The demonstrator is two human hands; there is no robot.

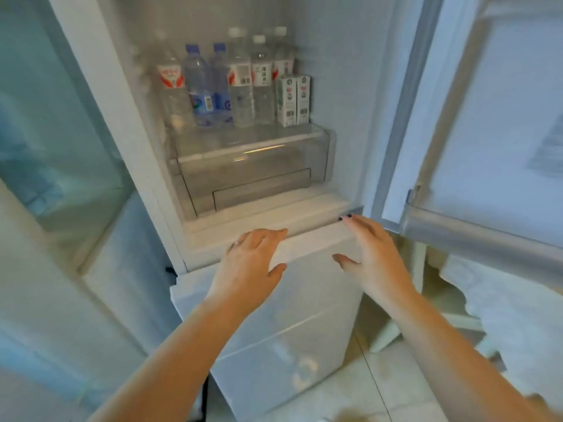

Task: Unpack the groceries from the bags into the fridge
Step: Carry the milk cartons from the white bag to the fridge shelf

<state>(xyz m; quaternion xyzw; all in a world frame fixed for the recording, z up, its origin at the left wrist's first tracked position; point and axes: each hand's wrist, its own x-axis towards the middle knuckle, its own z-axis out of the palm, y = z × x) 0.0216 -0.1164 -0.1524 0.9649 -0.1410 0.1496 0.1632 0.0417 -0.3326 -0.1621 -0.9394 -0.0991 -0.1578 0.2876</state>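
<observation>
**Both hands at the lower drawer front, fridge open above**

I see my left hand (253, 257) lying flat on the top edge of the white lower drawer front (304, 287), fingers straight and close together, thumb splayed to the side, a ring on one finger. My right hand (370, 251) is just beside it at the same edge, fingers straight and slightly spread, thumb out, nails dark; I cannot tell whether it touches the panel. Neither hand holds anything.

Just beyond the fingertips, the fridge (329, 117) stands open. A clear crisper drawer (253, 169) sits nearest them. On the shelf above it stand water bottles (225, 83) in a row, upright, with two small cartons (293, 100) touching each other at the row's right end. Right of my right hand hangs the open door (487, 132). Below both wrists lies pale tiled floor (390, 385).
</observation>
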